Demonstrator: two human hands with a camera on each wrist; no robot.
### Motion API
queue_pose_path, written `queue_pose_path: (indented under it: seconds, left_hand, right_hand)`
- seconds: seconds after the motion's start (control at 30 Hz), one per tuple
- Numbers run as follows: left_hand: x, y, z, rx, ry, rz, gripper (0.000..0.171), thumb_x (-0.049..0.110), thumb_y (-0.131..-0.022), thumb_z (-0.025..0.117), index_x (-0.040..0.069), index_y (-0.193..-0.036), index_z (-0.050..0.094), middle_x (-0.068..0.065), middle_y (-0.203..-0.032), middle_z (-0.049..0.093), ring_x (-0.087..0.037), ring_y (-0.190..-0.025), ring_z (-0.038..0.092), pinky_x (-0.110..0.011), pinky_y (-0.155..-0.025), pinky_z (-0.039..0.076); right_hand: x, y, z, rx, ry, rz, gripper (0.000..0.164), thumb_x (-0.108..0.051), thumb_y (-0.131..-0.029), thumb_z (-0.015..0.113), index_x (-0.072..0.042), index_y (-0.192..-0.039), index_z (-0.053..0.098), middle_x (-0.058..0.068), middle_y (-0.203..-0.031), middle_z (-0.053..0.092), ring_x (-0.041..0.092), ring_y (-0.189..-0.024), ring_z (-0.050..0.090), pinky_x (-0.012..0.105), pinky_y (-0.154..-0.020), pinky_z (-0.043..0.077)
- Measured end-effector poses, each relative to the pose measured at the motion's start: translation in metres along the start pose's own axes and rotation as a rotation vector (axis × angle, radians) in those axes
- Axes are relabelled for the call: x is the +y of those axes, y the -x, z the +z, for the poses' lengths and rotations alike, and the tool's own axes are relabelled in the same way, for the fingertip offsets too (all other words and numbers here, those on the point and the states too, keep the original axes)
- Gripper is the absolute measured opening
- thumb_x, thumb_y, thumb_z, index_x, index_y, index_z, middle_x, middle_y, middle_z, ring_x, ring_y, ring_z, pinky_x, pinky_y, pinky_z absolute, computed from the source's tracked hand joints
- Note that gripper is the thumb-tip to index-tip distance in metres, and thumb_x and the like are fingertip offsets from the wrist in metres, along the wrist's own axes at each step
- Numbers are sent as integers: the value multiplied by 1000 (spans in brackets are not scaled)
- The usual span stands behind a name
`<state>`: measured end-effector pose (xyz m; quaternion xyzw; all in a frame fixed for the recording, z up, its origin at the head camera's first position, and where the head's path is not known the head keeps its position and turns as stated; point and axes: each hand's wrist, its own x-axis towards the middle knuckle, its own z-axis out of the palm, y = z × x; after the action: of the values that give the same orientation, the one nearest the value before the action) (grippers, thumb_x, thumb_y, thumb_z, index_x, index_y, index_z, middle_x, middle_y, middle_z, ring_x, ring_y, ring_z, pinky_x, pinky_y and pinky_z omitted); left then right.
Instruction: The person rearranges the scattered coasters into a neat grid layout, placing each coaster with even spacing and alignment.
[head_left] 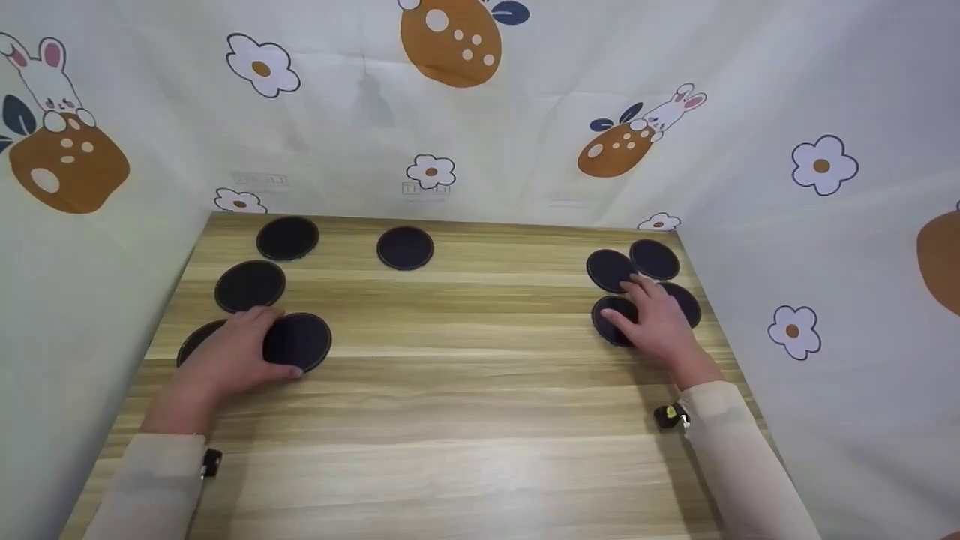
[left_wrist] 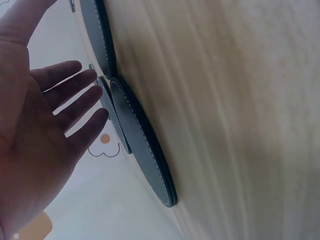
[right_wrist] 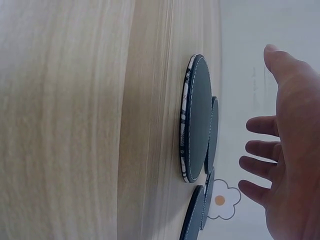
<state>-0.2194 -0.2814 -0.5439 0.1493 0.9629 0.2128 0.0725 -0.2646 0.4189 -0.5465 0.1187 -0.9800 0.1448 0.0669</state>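
Several round black coasters with stitched rims lie on the wooden table. My left hand [head_left: 232, 352] hovers at the left, its thumb and fingers spread beside a coaster [head_left: 304, 341]; another coaster [head_left: 201, 337] is partly hidden behind it. In the left wrist view its fingers look straight and apart, above the coasters [left_wrist: 140, 145]. On the right, my right hand [head_left: 660, 319] reaches over a cluster of coasters, thumb over the front-left coaster [head_left: 606, 330]. The right wrist view shows its fingers loosely extended, holding nothing, near a coaster [right_wrist: 200, 120] with a checked edge.
Farther back on the left lie two more coasters [head_left: 250, 286], and a single coaster [head_left: 405, 248] sits near the back edge, left of centre. A patterned curtain [head_left: 510, 142] encloses the table [head_left: 450, 397] at the back and both sides.
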Motion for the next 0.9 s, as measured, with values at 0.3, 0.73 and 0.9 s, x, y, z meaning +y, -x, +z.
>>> queue_pose_path:
  seconds: [0.3, 0.73, 0.9]
  left_hand:
    - [2, -3, 5, -8, -29, -1, 106, 51, -83, 96, -12, -156, 49, -38, -160, 46, -60, -146, 44, -73, -118, 40]
    - [9, -7, 8, 7, -69, 19, 100, 47, -84, 94, -16, -150, 55, -34, -151, 52, -57, -140, 51, -70, -112, 47]
    - [9, -10, 9, 6, -69, 19, 100, 47, -82, 95, -17, -148, 56, -34, -149, 52, -56, -139, 50, -71, -111, 48]
  right_hand:
    - [-1, -1, 0, -1, -10, 7, 79, -59, -105, 69, 2, -153, 61, 30, -166, 46, 56, -151, 44, 71, -123, 33]
    - [-1, -2, 1, 2, -14, -4, 78, -59, -104, 71, 4, -149, 63, 30, -165, 47, 57, -148, 47, 72, -122, 34]
    - [-3, -1, 0, -2, -15, -1, 77, -59, -104, 71, 4, -149, 63, 30, -165, 47, 57, -148, 46, 71, -122, 34]
